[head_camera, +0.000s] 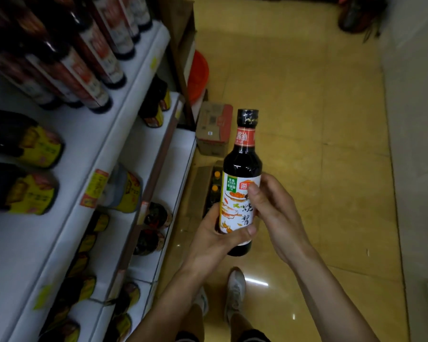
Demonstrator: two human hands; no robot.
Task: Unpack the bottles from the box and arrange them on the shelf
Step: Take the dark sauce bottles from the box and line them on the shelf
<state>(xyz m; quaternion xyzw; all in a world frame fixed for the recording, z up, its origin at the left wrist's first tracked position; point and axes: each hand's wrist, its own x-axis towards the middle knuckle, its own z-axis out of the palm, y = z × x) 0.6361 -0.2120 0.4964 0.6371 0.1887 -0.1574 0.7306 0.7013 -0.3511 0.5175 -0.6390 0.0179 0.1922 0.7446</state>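
A dark sauce bottle (241,166) with a black cap and a white illustrated label is held upright in front of me, over the floor. My left hand (216,239) grips its lower part from the left, thumb across the label. My right hand (273,208) holds the label's right side with curled fingers. Below the bottle an open cardboard box (203,183) lies on the floor against the shelf foot, with orange bottle caps showing inside. The white shelf (67,193) runs along the left with several tiers.
Dark bottles with white and red labels (84,58) fill the top tier; yellow-labelled bottles (32,146) lie on tiers below. A closed carton (214,127) and an orange bucket (198,77) stand farther along the aisle. My feet (235,292) stand on yellow tiles.
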